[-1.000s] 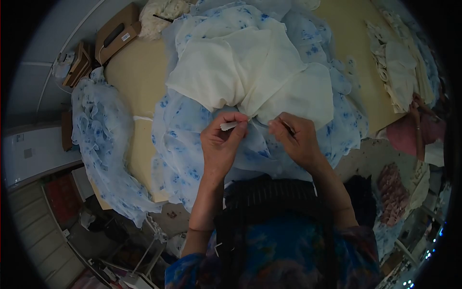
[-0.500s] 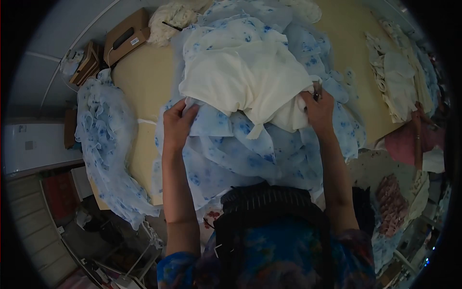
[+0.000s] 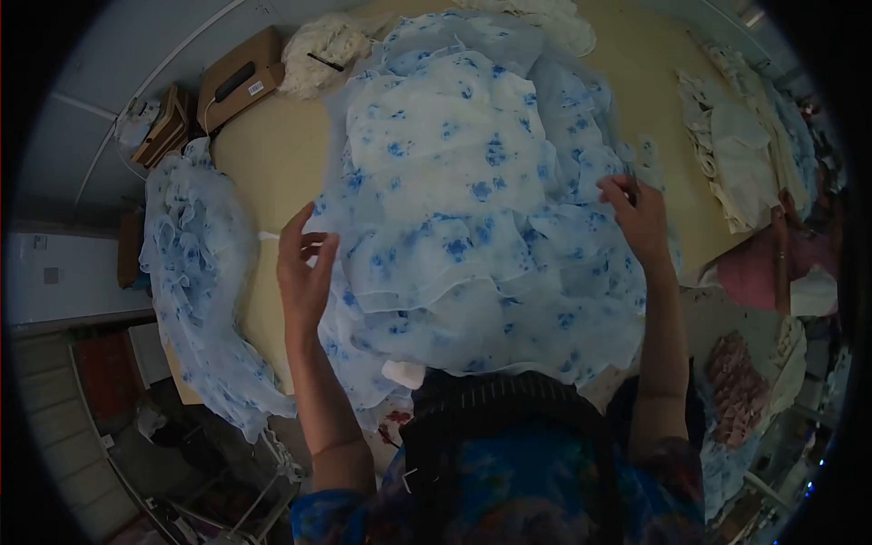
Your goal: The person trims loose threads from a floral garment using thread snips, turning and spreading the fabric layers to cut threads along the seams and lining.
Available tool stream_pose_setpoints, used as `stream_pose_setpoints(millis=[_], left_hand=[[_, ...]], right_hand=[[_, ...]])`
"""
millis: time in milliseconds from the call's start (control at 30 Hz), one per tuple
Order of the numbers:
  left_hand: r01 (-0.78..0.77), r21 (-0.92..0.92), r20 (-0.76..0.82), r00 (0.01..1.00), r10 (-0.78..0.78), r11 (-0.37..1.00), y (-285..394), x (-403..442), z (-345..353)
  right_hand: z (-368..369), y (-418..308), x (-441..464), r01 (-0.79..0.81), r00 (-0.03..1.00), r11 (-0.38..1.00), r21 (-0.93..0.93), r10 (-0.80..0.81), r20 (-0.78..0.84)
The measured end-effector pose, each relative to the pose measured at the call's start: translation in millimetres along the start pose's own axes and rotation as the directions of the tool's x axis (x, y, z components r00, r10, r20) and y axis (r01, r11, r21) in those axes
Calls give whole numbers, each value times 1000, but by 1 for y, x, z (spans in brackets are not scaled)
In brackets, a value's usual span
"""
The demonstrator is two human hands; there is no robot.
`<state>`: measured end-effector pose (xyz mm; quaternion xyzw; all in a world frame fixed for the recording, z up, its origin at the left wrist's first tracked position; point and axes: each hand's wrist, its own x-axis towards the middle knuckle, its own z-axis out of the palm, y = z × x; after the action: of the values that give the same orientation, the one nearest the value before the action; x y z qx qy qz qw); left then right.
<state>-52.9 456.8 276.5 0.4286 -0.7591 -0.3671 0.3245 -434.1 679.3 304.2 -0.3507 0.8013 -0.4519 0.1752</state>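
A layered, ruffled garment [image 3: 445,245] of sheer whitish-blue fabric with blue flowers lies spread in front of me, its tiers facing up. My left hand [image 3: 307,268] is beside its left edge, fingers apart, with nothing visible in them. At the right edge, my right hand [image 3: 639,213] hovers over or touches the ruffles, its fingers curled together. Something small and dark shows among those fingers, too unclear to name. A small white piece [image 3: 403,373] pokes out at the hem near my waist.
More blue-flowered ruffled fabric [image 3: 204,282] hangs over the table's [image 3: 272,145] left side. A cardboard box [image 3: 241,77] and a cream fabric heap [image 3: 327,54] stand at the back. Cream pieces [image 3: 736,154] lie at right, near another person's arm [image 3: 781,254].
The white cloth I held by both sides is now out of sight, and flowered tiers lie over that area. My hands have moved apart, the left one letting go.
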Motion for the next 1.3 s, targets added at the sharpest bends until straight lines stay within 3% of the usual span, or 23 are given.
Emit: stream_pose_setpoints(millis=[67,133,200,233,300,333,400,467,500,567,600,667,767,867,967,1033,1067,1100,1133,1233,1267,1300], left_hand=[[43,39,178,983,-49,998,24,3,31],[-187,165,267,954,139,968,46,-6,52],[-284,159,353,911,214,946,36,-14,66],[-172,103,360,925,124,980,34,-16,69],[63,-8,386,921,-55,998,34,-18,73],[143,-272,328,943,-48,952,38,-20,77],[219,-730,222,972,-78,648,47,-25,84],[229,-930,178,965,-193,286,62,-26,88],[196,-977,169,953,-252,85,67,-23,88],[248,-932,161,937,-310,266,44,-15,90],[277,-895,152,927,-344,349,28,-13,92],[382,-876,217,857,-468,293,7,-15,94],[420,-879,254,815,-521,227,-3,-24,103],[405,-886,256,832,-493,224,-9,-34,104],[240,-970,194,848,-492,30,-20,-36,101],[150,-977,209,811,-546,-150,-36,-36,87],[102,-967,221,792,-570,-234,-46,-35,75],[47,-940,258,747,-612,-339,-56,-33,63],[75,-952,246,760,-602,-295,-68,-30,51],[117,-977,200,786,-584,-177,-81,-19,12],[114,-983,178,790,-587,-145,-72,-14,-6],[216,-903,282,950,-133,-371,-89,-6,-29]], right_hand=[[40,20,48,164,982,987,-1,-163,-100],[80,60,99,310,903,922,-230,-362,-231],[99,64,131,-28,1000,996,-86,29,12],[106,63,142,-210,965,977,-48,215,153],[121,24,137,23,1000,999,30,-22,-19],[129,-4,125,140,985,989,51,-133,-107],[146,-76,74,355,933,933,63,-349,-91],[164,-95,36,564,760,805,184,-593,267],[162,-95,23,555,707,802,223,-595,382],[156,-93,7,523,551,798,300,-585,595],[155,-87,5,542,631,801,255,-588,506],[158,-67,7,565,754,809,161,-586,296],[156,-39,-4,485,838,874,-20,-457,299],[159,-16,-3,520,782,842,-143,-401,478],[132,-21,7,211,912,976,53,-216,349],[94,-25,28,-46,998,972,231,54,-29],[75,-2,44,28,970,998,62,-12,-243],[58,23,53,237,831,948,-212,-311,-462],[51,37,57,339,575,792,-507,-601,-554],[40,5,9,248,873,937,-248,-327,-362],[41,-6,-2,213,942,962,-173,-249,-226],[46,-18,-14,167,982,981,-102,-175,-77]])
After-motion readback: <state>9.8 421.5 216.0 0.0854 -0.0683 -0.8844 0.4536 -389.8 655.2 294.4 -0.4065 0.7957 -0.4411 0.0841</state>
